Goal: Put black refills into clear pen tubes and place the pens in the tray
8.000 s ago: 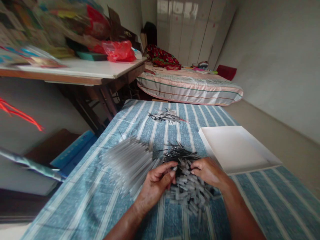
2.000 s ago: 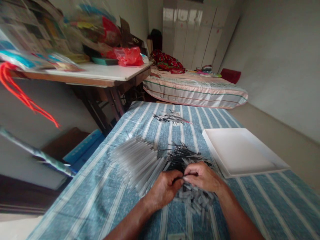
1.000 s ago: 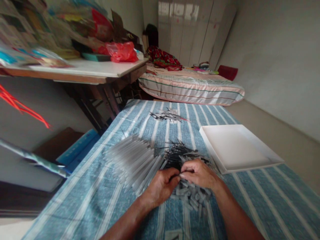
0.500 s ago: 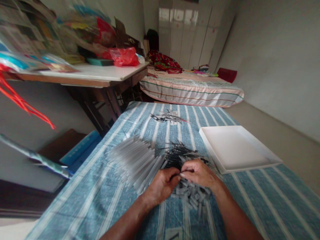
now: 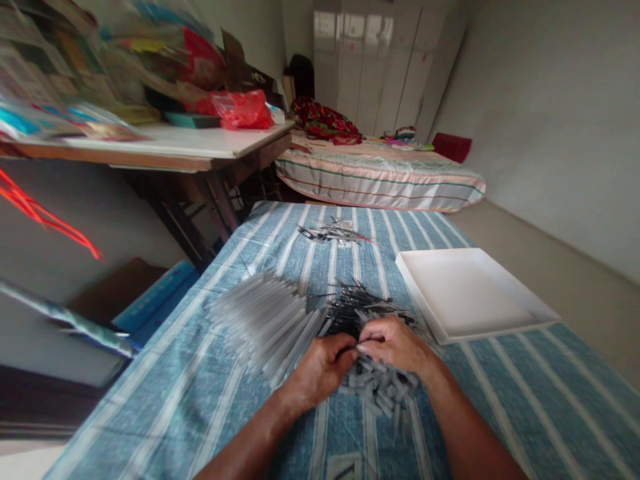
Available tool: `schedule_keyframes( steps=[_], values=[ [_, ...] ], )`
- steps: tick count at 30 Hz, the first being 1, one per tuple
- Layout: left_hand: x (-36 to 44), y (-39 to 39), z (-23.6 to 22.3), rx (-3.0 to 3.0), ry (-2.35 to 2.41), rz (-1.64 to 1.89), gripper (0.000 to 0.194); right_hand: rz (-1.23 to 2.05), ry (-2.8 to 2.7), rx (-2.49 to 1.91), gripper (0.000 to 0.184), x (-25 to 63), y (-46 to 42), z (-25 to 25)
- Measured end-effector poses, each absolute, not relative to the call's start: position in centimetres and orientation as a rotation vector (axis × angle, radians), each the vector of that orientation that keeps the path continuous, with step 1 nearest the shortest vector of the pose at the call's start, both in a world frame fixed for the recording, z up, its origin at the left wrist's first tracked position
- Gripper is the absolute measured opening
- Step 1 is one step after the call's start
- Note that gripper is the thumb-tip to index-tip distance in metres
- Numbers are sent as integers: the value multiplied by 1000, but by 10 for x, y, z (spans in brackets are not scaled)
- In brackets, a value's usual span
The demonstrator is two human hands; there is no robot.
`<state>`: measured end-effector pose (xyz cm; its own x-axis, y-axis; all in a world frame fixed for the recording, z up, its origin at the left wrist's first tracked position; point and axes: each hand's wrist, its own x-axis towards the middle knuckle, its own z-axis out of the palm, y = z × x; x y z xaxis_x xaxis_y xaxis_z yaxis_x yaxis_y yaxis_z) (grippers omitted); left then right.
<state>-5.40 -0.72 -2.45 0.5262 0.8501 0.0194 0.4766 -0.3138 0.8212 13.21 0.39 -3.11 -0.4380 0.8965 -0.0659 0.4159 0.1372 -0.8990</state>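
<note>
My left hand (image 5: 323, 367) and my right hand (image 5: 393, 343) meet fingertip to fingertip over the striped cloth (image 5: 210, 387). Both pinch at the same spot; whatever sits between the fingers is too small and covered to make out. Left of them spreads a bundle of long translucent grey tubes (image 5: 265, 320), like pen barrels. Just beyond the fingers lies a heap of thin black pieces (image 5: 357, 300). Short grey cap-like pieces (image 5: 383, 387) are piled under and in front of my right hand, which partly hides them.
A shallow white box lid (image 5: 465, 290) rests on the right of the table. Farther back is a small scatter of thin dark sticks (image 5: 333, 232). A side table (image 5: 200, 143) with a red plastic bag (image 5: 245, 109) stands at left, and a bed (image 5: 380, 170) behind.
The view has shifted slightly, so everything sits a little further left. Both hands keep their pinch at the same place over the pile.
</note>
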Motion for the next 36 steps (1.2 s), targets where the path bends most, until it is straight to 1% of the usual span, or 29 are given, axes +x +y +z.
schedule_keyframes(
  steps=[3, 11, 23, 27, 31, 34, 36],
  values=[
    [-54, -7, -24, 1964, 1081, 587, 26, 1261, -1923, -1256, 9, 132, 3, -31],
    [-56, -7, -24, 1937, 1077, 610, 28, 1175, -1921, -1269, 19, 129, 2, -28],
    [-57, -5, -26, 1913, 1029, 645, 24, 1158, -1909, -1261, 22, 129, 3, -31],
    [-59, -3, -26, 1918, 1009, 609, 20, 1179, -1832, -1262, 28, 132, 3, -27],
    [-64, -1, -17, 1982, 1056, 555, 23, 1150, -1745, -1302, 36, 139, 4, -23],
    [-66, 1, -9, 2016, 1087, 606, 21, 1108, -1695, -1331, 38, 144, 5, -23],
    [-68, 2, -7, 1974, 1129, 692, 21, 1028, -1702, -1360, 35, 146, 6, -25]
  ],
)
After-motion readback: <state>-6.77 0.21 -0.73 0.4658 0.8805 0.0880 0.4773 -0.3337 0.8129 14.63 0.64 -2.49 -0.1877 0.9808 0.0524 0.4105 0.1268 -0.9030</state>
